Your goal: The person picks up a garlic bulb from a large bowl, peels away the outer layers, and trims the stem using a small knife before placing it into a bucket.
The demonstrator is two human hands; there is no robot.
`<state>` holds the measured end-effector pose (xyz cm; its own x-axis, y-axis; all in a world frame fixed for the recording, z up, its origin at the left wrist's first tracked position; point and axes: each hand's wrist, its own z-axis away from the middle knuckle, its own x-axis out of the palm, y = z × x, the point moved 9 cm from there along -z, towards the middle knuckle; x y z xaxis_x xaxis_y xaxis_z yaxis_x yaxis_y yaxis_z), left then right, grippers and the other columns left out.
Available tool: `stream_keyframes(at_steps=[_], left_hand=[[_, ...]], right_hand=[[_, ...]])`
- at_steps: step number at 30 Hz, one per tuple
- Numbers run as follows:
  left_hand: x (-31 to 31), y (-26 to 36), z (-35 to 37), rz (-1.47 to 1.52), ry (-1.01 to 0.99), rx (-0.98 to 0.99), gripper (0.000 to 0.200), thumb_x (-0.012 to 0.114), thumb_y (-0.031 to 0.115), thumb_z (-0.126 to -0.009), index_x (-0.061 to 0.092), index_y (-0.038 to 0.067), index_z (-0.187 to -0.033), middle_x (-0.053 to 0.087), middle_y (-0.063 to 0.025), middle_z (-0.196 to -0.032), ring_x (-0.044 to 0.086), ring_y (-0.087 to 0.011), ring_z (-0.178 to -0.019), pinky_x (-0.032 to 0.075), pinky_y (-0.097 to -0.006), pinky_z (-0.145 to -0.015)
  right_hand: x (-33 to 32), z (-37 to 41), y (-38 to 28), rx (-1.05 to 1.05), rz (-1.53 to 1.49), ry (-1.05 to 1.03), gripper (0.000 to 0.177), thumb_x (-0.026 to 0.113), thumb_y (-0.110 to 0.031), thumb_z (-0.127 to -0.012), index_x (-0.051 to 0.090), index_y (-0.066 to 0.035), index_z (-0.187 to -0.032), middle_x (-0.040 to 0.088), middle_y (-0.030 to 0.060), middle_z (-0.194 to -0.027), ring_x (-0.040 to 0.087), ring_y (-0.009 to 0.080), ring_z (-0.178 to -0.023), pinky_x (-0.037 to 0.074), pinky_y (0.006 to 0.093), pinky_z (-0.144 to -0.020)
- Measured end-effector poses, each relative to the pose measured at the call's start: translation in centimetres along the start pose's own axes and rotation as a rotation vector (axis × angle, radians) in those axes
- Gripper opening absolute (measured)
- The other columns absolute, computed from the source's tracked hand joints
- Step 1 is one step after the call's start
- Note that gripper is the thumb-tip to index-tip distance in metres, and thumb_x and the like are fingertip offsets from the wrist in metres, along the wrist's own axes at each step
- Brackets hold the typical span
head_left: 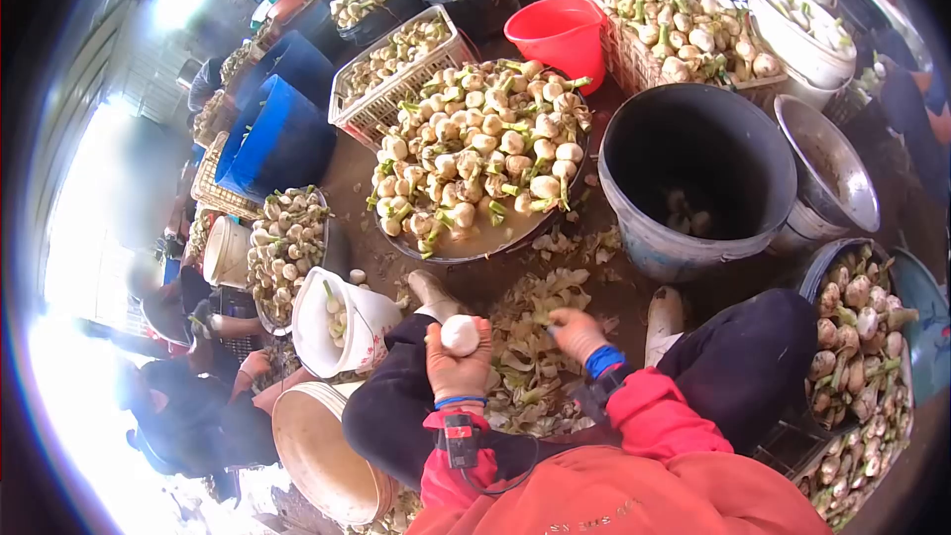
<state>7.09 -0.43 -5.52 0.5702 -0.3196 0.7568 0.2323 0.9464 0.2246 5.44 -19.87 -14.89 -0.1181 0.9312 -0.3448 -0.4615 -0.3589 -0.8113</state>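
A peeled white garlic bulb (pixel 461 335) sits in my left hand (pixel 459 372), fingers curled around it. My right hand (pixel 579 334) is apart from the bulb, over a heap of peelings (pixel 535 362) on the floor. Its fingers are closed in a pinch; what they hold, if anything, is too small to make out. Ahead of my hands stands a wide round basin (pixel 466 256) piled with untrimmed garlic bulbs (pixel 485 144) above brownish water. Ahead and to the right is a large dark bucket (pixel 693 168) with a few white bulbs at its bottom.
Close on my left are a white bucket (pixel 362 322) and a tipped white tub (pixel 322 446). A red basin (pixel 560 30), garlic crates (pixel 391 69) and blue barrels (pixel 267 149) stand farther off. A tub of garlic (pixel 857 327) is at my right knee. Other people (pixel 203 406) sit at left.
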Motion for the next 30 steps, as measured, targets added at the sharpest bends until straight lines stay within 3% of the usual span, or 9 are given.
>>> stream_keyframes(at_steps=[3, 5, 9, 13, 18, 22, 25, 26, 30], left_hand=[[3.0, -5.2, -0.8, -0.204, -0.054, -0.064, 0.033, 0.054, 0.03, -0.09, 0.054, 0.0, -0.102, 0.06, -0.0146, -0.097, 0.055, -0.0289, -0.096, 0.046, -0.0512, -0.086], [10.1, -7.0, -0.3, -1.108, -0.451, 0.369, 0.034, 0.051, 0.022, -0.092, 0.047, -0.004, -0.113, 0.057, -0.0159, -0.108, 0.053, -0.0294, -0.103, 0.046, -0.0433, -0.092], [20.2, -15.7, 1.9, -0.525, -0.564, -0.121, 0.033, 0.05, 0.015, -0.092, 0.046, -0.002, -0.12, 0.057, -0.0129, -0.111, 0.058, -0.0267, -0.101, 0.051, -0.037, -0.085], [23.8, -19.7, 3.3, -0.851, -0.738, -0.167, 0.033, 0.053, 0.024, -0.091, 0.055, 0.0, -0.113, 0.061, -0.0115, -0.106, 0.062, -0.0223, -0.091, 0.052, -0.0358, -0.079], [18.5, -11.0, -6.0, -1.016, -0.413, 0.295, 0.025, 0.059, 0.024, -0.088, 0.062, 0.0, -0.093, 0.063, -0.0059, -0.084, 0.058, -0.0124, -0.07, 0.048, -0.0246, -0.061], [15.2, 0.7, -14.8, -1.929, 0.074, 1.245, 0.038, 0.067, 0.025, -0.076, 0.059, -0.001, -0.103, 0.062, -0.0172, -0.092, 0.058, -0.0285, -0.087, 0.044, -0.0353, -0.083], [13.7, 3.4, -21.4, -2.332, 0.229, 1.009, 0.062, 0.072, 0.027, -0.069, 0.048, 0.001, -0.12, 0.049, -0.023, -0.121, 0.044, -0.0353, -0.115, 0.038, -0.0407, -0.096], [14.0, 2.9, -21.8, -2.423, 0.31, 0.769, 0.066, 0.074, 0.026, -0.067, 0.046, 0.003, -0.123, 0.049, -0.0218, -0.122, 0.044, -0.0342, -0.116, 0.039, -0.0397, -0.096], [14.9, 2.2, -22.3, -2.603, 0.408, 0.737, 0.054, 0.075, 0.025, -0.066, 0.051, 0.002, -0.109, 0.052, -0.019, -0.115, 0.049, -0.0337, -0.109, 0.043, -0.0396, -0.089]], right_hand=[[2.1, 1.6, 0.2, 0.017, 0.085, -0.18, 0.035, 0.06, -0.024, -0.079, 0.06, -0.012, -0.112, 0.061, 0.0144, -0.109, 0.057, 0.031, -0.101, 0.045, 0.0356, -0.087], [2.0, 2.3, -2.1, -0.1, 0.042, -0.184, 0.033, 0.059, -0.023, -0.08, 0.06, -0.011, -0.111, 0.06, 0.0162, -0.109, 0.058, 0.0316, -0.099, 0.046, 0.036, -0.085], [11.0, -5.4, 8.1, -0.264, -0.338, -0.134, 0.031, 0.058, -0.024, -0.08, 0.06, -0.01, -0.108, 0.063, 0.0159, -0.102, 0.06, 0.0313, -0.092, 0.047, 0.037, -0.082], [11.8, -5.3, 8.7, -0.234, -0.268, -0.181, 0.029, 0.057, -0.024, -0.082, 0.061, -0.012, -0.108, 0.064, 0.0107, -0.102, 0.061, 0.0279, -0.091, 0.048, 0.0357, -0.082], [6.3, -1.2, 1.1, -0.101, -0.165, -0.234, 0.03, 0.057, -0.024, -0.081, 0.061, -0.013, -0.109, 0.065, 0.0091, -0.101, 0.062, 0.0255, -0.09, 0.048, 0.0348, -0.081], [5.2, -1.1, -0.3, -0.079, -0.066, -0.191, 0.033, 0.058, -0.022, -0.08, 0.059, -0.012, -0.112, 0.064, 0.0124, -0.104, 0.061, 0.0254, -0.096, 0.047, 0.0325, -0.084], [5.2, -1.6, -0.2, 0.048, -0.182, -0.236, 0.035, 0.058, -0.023, -0.082, 0.058, -0.01, -0.114, 0.063, 0.0127, -0.107, 0.06, 0.0247, -0.099, 0.045, 0.0302, -0.086], [5.5, -1.9, 0.3, 0.093, -0.216, -0.247, 0.038, 0.056, -0.02, -0.079, 0.057, -0.015, -0.117, 0.061, 0.0104, -0.112, 0.058, 0.0272, -0.101, 0.045, 0.0329, -0.087], [4.1, -2.0, -0.3, 0.145, -0.214, -0.241, 0.036, 0.055, -0.019, -0.08, 0.058, -0.015, -0.116, 0.062, 0.0109, -0.111, 0.059, 0.0269, -0.099, 0.046, 0.0332, -0.085]])
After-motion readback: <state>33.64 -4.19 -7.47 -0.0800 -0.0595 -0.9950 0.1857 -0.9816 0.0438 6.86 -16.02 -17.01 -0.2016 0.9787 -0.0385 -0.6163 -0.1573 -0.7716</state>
